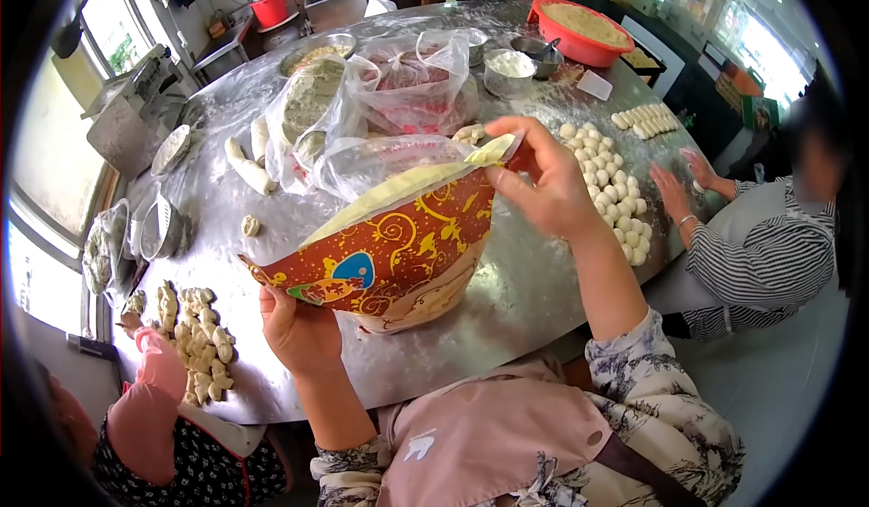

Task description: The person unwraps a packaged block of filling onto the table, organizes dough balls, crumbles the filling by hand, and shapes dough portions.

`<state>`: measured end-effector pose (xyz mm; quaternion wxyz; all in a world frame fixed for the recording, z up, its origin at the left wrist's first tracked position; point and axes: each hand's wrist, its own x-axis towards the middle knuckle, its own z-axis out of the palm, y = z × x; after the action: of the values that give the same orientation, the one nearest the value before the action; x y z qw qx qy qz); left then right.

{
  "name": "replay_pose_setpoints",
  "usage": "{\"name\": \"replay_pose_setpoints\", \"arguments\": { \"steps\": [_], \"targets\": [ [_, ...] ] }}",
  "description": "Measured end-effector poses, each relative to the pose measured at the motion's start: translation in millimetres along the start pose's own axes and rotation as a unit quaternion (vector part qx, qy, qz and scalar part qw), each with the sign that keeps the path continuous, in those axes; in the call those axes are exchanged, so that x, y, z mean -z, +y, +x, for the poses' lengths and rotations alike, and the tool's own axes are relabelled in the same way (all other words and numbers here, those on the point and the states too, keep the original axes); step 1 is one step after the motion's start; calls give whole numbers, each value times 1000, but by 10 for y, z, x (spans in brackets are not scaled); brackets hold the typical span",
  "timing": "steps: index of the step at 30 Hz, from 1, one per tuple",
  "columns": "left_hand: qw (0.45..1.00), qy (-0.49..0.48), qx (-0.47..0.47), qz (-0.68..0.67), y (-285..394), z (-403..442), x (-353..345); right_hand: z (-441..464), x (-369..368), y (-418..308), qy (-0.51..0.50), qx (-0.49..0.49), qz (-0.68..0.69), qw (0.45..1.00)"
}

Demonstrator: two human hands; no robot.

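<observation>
A large red-brown bag [407, 244] with yellow swirls stands upright in front of me, its pale inside showing along the top edge. My left hand [303, 330] pinches the bag's left corner. Higher up, my right hand [543, 181] grips the right corner of the rim between thumb and fingers. Clear plastic bags, one holding a pale mass [312, 100] and another something reddish [412, 77], lie just behind it. To the right of my right hand sit many small round dough balls [611, 190].
A co-worker's hands [674, 190] are by the dough balls at right. Another co-worker in a pink sleeve [161, 362] reaches toward shaped dough pieces [199, 349] at left. Metal bowls [510, 72], a red basin [584, 36] and dough rolls [249, 167] rest on the metal table [507, 312].
</observation>
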<state>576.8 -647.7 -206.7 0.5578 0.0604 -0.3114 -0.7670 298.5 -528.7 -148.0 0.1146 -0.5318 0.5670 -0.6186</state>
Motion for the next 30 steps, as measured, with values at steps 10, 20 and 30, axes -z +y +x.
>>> {"name": "replay_pose_setpoints", "arguments": {
  "steps": [10,20,30],
  "targets": [
    [999,-38,9,18,57,-6,157,411,268,-156,-218,15,-35,975],
    [999,-31,14,12,55,9,98,588,436,-320,-273,83,-184,941],
    [998,-41,18,36,66,51,195,505,286,-293,-187,213,-292,913]
  ]
}}
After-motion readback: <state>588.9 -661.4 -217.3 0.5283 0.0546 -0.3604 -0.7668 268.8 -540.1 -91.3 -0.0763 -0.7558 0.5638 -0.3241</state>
